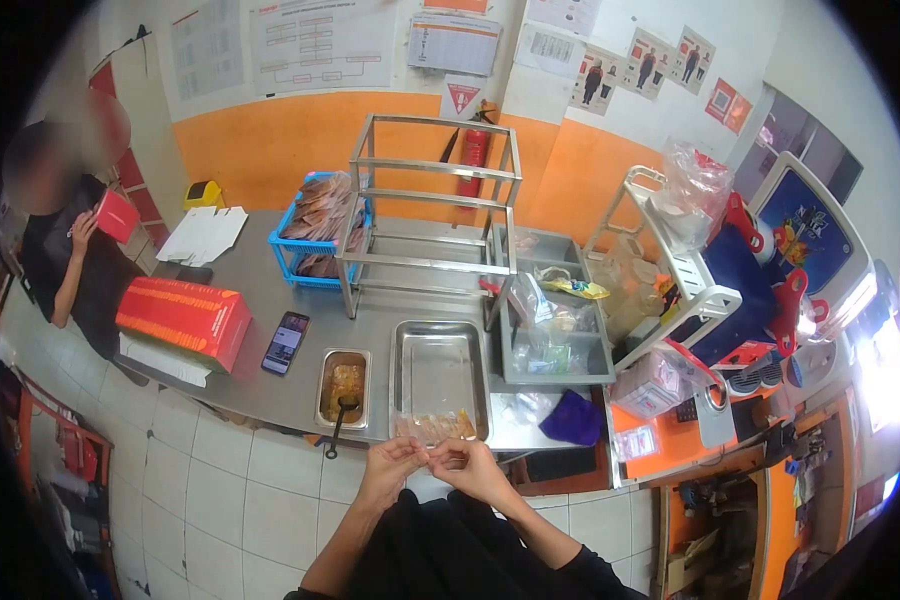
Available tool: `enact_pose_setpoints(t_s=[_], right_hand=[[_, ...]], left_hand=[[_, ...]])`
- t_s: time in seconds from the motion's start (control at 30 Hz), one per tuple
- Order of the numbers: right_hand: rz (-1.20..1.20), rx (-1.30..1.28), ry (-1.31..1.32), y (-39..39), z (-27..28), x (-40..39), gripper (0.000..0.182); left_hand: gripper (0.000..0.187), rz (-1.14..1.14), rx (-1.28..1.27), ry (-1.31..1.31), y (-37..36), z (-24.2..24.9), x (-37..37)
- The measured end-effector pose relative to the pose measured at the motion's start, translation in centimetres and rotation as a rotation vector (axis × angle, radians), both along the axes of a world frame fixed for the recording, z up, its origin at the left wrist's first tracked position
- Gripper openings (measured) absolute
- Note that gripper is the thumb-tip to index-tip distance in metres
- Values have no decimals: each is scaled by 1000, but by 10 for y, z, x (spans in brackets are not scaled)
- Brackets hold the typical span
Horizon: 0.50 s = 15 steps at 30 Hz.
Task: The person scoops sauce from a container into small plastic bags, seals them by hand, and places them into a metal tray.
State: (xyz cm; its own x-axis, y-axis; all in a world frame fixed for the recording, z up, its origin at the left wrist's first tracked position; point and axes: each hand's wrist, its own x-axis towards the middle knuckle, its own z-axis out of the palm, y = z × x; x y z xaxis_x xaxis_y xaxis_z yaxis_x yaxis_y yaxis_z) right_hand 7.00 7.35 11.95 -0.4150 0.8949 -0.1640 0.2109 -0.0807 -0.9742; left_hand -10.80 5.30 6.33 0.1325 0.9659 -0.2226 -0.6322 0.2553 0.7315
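Where the table's near edge meets the person's lap, left hand (388, 468) and right hand (467, 465) pinch together on a clear plastic bag (435, 428) of brownish contents, too small to identify. Steel tray (438, 372) lies just behind; sauce pan (344, 385) beside it.

Wall posters (320, 40) and red box (183, 318): print too small, nothing readable.
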Motion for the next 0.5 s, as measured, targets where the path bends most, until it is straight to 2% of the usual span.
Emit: enact_pose_setpoints(t_s=[0.1, 0.23, 0.43, 0.5], right_hand=[[-54, -13, 36, -2, -11, 1, 15], [-65, -71, 180, 2, -8, 7, 18], [-5, -52, -31, 14, -2, 22, 16], [33, -7, -7, 21, -3, 31, 12]], left_hand=[[18, -35, -20, -63, 0, 1, 1], [20, -36, -9, -5, 5, 0, 5], [20, -65, -28, 31, 14, -6, 17], [19, -56, -51, 17, 19, -7, 23]])
